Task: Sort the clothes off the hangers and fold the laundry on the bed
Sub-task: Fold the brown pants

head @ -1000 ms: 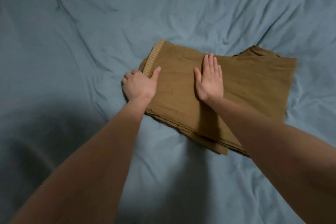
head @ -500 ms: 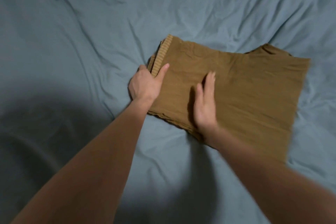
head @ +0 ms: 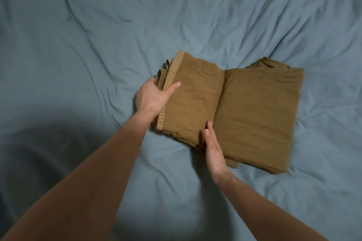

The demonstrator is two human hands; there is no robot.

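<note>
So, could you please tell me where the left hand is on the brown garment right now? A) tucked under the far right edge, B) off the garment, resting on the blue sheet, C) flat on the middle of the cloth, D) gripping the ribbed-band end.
D: the left hand grips the ribbed-band end of the brown garment, thumb lying on top and fingers curled round the edge, while the right hand touches the near edge.

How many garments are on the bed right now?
1: a brown folded garment with a ribbed hem, mid-bed on the blue sheet. Left hand grips its ribbed edge; right hand touches its near edge. Anything off-frame is unseen.
</note>
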